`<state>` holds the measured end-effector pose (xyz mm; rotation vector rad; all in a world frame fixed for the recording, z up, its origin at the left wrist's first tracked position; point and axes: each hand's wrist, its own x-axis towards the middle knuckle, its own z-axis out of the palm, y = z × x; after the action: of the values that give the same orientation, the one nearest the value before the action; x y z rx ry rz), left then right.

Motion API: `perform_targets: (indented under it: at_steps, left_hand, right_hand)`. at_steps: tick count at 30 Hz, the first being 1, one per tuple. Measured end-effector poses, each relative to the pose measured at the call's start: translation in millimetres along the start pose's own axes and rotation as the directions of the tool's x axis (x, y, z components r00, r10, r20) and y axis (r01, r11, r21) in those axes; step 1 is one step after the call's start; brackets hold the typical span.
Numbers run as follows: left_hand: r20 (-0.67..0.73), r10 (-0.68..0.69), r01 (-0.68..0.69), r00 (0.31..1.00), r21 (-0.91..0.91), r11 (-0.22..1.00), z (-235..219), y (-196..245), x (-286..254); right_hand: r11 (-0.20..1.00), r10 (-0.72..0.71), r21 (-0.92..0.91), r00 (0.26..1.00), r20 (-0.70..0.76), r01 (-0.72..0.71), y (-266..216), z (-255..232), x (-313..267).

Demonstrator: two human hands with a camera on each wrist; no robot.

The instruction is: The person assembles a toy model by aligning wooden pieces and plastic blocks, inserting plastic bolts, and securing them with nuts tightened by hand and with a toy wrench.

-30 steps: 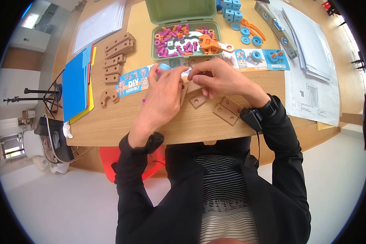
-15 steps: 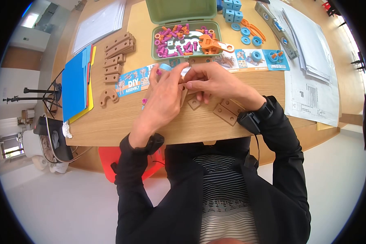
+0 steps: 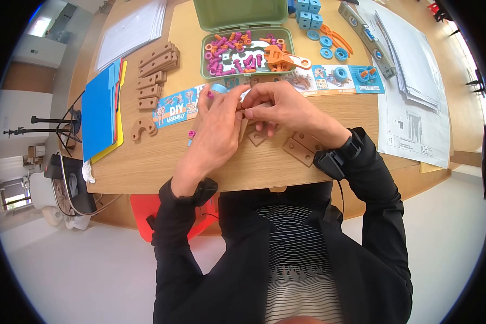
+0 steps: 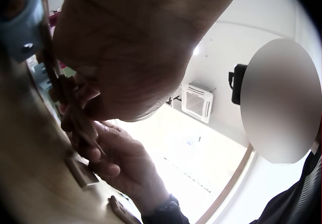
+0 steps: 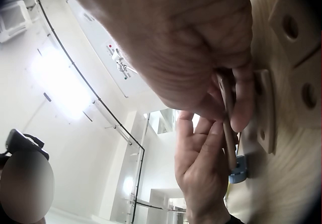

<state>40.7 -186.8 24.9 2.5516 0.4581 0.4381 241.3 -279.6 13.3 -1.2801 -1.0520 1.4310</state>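
Note:
Both hands meet over the wooden table in the head view. The left hand (image 3: 215,127) holds an assembly of brown wooden strips with blue parts (image 3: 218,88) and magenta pins (image 3: 191,134) at its side. Fingers of the right hand (image 3: 289,110) pinch a brown piece against it; the fingers partly hide where the pieces meet. In the right wrist view, a brown strip (image 5: 229,138) runs between the two hands, with a blue part (image 5: 238,169) at its end. A loose brown plate (image 3: 257,136) lies just below the right fingers.
Two brown plates (image 3: 299,152) lie right of the hands. Beyond stands a green box (image 3: 247,76) of magenta and orange pins, on an instruction sheet (image 3: 174,112). Brown strips (image 3: 149,92) and blue folders (image 3: 100,113) are at the left, blue blocks (image 3: 304,20) and papers at the right.
The right hand has moved left against the left hand, carrying the brown piece it held in the open to the assembly. The left hand has barely moved.

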Motion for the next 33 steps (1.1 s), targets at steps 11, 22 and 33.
perform_targets:
  at_steps: [11, 22, 33]
  left_hand:
    - [0.005, -0.017, 0.017, 1.000, -0.017, 1.000, -3.5, 2.1, -1.4]
    - [-0.324, 0.007, 0.008, 0.946, 0.045, 0.999, -14.2, 14.2, -18.6]
    - [0.158, -0.415, 0.436, 0.896, -0.134, 0.890, -13.3, 39.3, -50.3]
  right_hand:
    - [1.000, 0.012, 0.011, 1.000, -0.019, -0.012, 0.1, 3.1, 1.3]
    - [1.000, -0.024, 0.006, 0.993, -0.113, 0.025, 2.9, 11.3, 1.5]
    - [0.990, -0.008, 0.142, 0.991, -0.137, 0.027, -8.4, 17.1, -5.0]
